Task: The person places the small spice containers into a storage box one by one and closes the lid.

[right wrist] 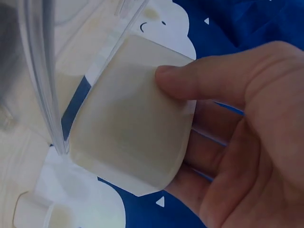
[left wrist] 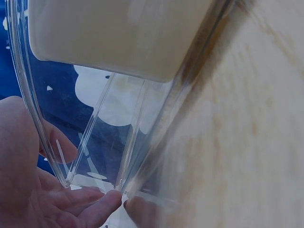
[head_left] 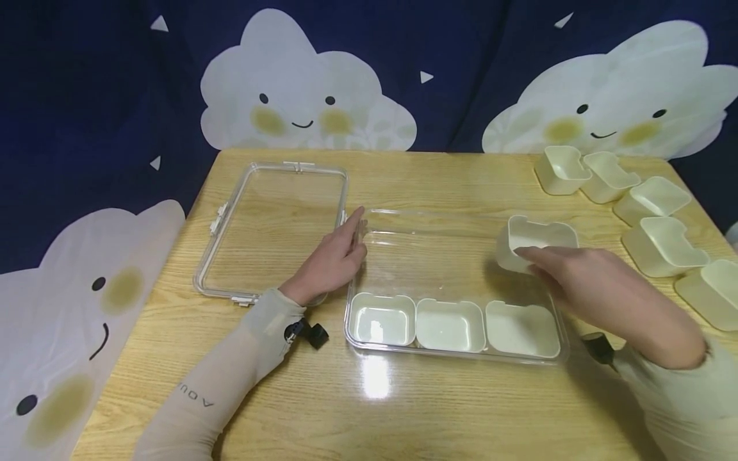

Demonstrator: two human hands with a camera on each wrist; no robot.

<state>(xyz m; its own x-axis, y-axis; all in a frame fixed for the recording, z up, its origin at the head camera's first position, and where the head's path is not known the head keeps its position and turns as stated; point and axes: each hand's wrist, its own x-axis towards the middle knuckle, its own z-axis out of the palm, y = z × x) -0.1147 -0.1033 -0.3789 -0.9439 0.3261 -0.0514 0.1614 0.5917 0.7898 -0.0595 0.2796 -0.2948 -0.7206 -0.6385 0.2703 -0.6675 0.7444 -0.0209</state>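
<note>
1. One cream cup sits in your right hand: the thumb presses an outer wall and the fingers curl round the other side, a narrow hold that probably serves to leave the base unobstructed.
2. That cup is over the right end of the clear box, behind the front row. Its mouth faces up and its notched side points away from you, matching the cups in that row, perhaps so they all face alike. Whether it touches the box wall, you cannot tell.
3. Your left hand holds the box's left wall near the far corner, thumb over the rim and fingers along the outside, most likely to stop such a light box from sliding.
4. Three seated cups stand side by side along the box's near wall; that wall seems to help line them up.
5. Five loose cups stand on the surface to your right, in a curved line from the far edge towards you, a spot that suits your right hand's reach.
6. The clear lid lies flat left of the box, white clips along its edges, apparently set there to leave the box uncovered.
7. A cloud-print curtain hangs behind.
</note>
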